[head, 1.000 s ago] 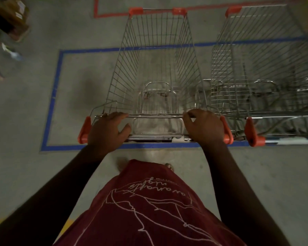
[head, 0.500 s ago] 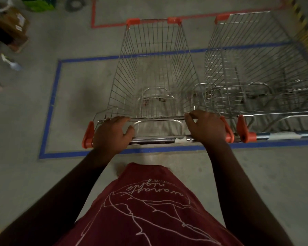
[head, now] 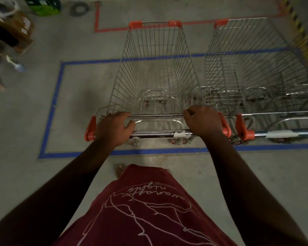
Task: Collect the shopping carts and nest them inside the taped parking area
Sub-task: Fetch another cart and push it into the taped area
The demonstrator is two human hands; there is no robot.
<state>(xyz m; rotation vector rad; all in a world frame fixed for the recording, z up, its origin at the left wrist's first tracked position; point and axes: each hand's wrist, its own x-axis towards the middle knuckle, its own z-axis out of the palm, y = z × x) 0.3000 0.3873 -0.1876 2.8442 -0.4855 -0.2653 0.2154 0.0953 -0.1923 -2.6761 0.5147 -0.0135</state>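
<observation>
Cart [head: 158,71]: wire basket, orange corners, standing inside the blue tape box [head: 51,110] on the floor, rear wheels just within the near line. Left hand [head: 114,127] and right hand [head: 204,120]: both closed around its handle bar, near the ends. Second cart [head: 256,68]: just beside, on the right, handles level. Red tape [head: 97,20]: beyond.

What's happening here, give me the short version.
A person has both hands, left hand and right hand, shut on the handle of a shopping cart. It stands over the blue tape outline, side by side with another cart on its right, not nested into it.
</observation>
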